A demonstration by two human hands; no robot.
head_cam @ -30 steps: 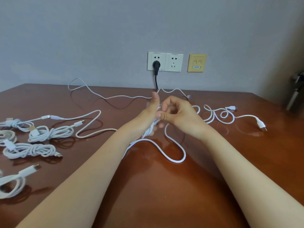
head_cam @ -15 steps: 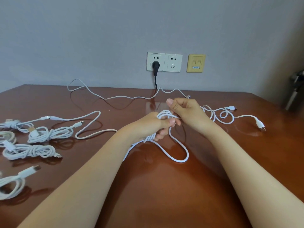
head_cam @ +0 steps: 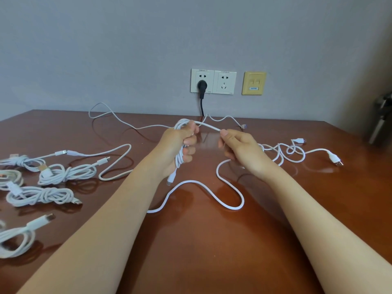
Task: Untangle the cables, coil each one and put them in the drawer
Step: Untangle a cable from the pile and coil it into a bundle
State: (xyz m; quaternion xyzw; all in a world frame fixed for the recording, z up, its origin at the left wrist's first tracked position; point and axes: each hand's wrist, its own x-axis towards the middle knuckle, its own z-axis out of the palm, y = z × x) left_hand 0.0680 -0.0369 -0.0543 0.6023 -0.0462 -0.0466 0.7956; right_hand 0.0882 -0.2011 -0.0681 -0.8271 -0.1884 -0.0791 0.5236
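My left hand (head_cam: pixel 179 145) grips a partly wound bundle of a white cable (head_cam: pixel 209 125) above the brown table (head_cam: pixel 203 240); one connector end hangs below the fist. My right hand (head_cam: pixel 239 148) pinches the same cable a short way right of the bundle, so a taut stretch runs between my hands. The cable's slack drops behind my right hand and lies in a wide loop (head_cam: pixel 231 205) on the table in front. Several coiled white cables (head_cam: pixel 40 196) lie at the left. No drawer is in view.
A loose white cable (head_cam: pixel 118 154) snakes across the left middle. A thin one (head_cam: pixel 135 127) runs along the back edge. A tangled cable with a plug (head_cam: pixel 335 160) lies at the right. A black plug (head_cam: pixel 201 85) sits in the wall socket. A dark metal object (head_cam: pixel 381 122) stands far right.
My hands have drawn apart: the right hand slid right along the cable, pulling a taut stretch out of the bundle. The left hand closed into a fist round the coils.
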